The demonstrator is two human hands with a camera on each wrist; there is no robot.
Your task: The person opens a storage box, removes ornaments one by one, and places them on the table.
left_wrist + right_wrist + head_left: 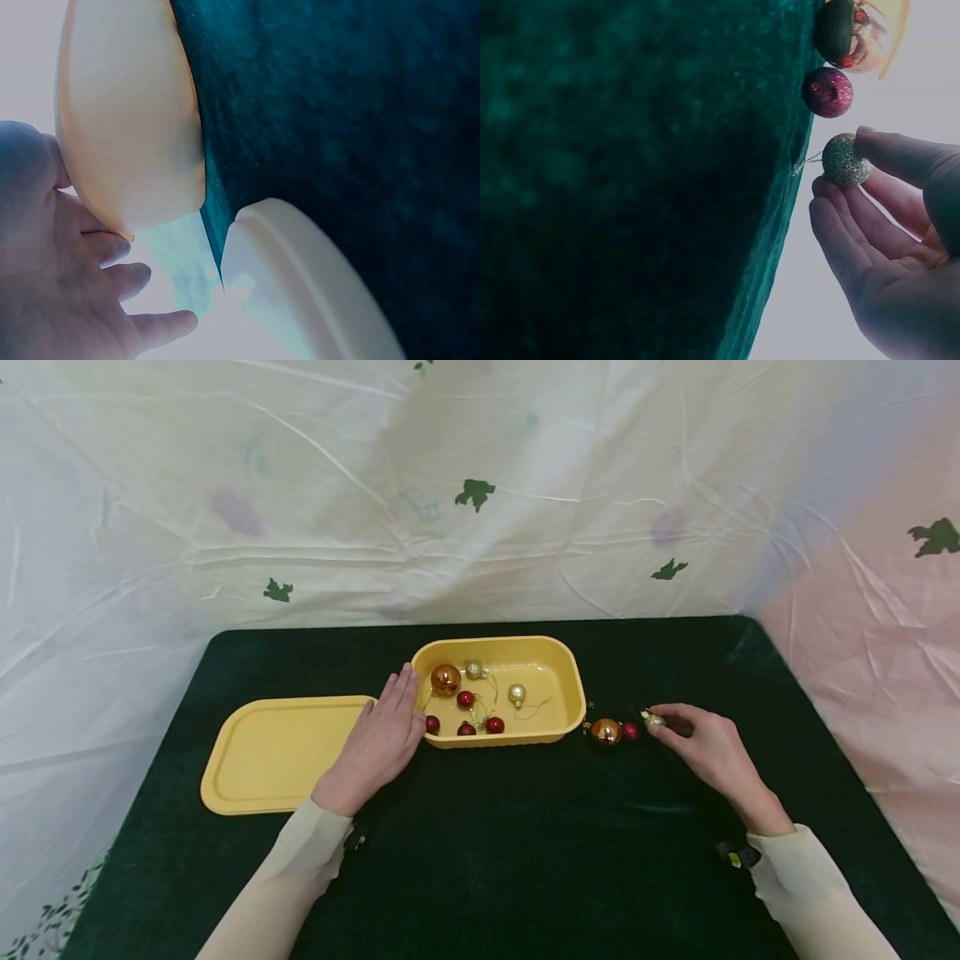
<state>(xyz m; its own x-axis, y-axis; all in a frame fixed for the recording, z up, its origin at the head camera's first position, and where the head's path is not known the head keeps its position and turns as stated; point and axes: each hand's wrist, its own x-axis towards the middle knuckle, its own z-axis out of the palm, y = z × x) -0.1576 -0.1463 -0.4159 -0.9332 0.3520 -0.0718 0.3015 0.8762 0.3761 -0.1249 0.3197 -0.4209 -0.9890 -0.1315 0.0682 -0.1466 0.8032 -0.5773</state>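
My left hand [382, 731] lies with straight fingers against the left side of a yellow plastic box [573, 727]; its fingers touch the box wall in the left wrist view too. Inside the box are a large copper bauble [446, 679], a glittery gold bauble [474, 669], a shiny gold bauble [517, 695] and several small red baubles [494, 725]. To the right of the box, my right hand [708, 747] pinches a small glittery gold bauble [845, 160] between thumb and fingers. Its thin string hangs off to one side in the right wrist view.
Between the box and my right hand lie a copper bauble [606, 732] and a glittery red bauble [630, 731]. A yellow lid [285, 752] rests flat at left, partly under my left hand's outline. Dark green cloth [525, 843] covers the table; a patterned white curtain [337, 527] hangs behind.
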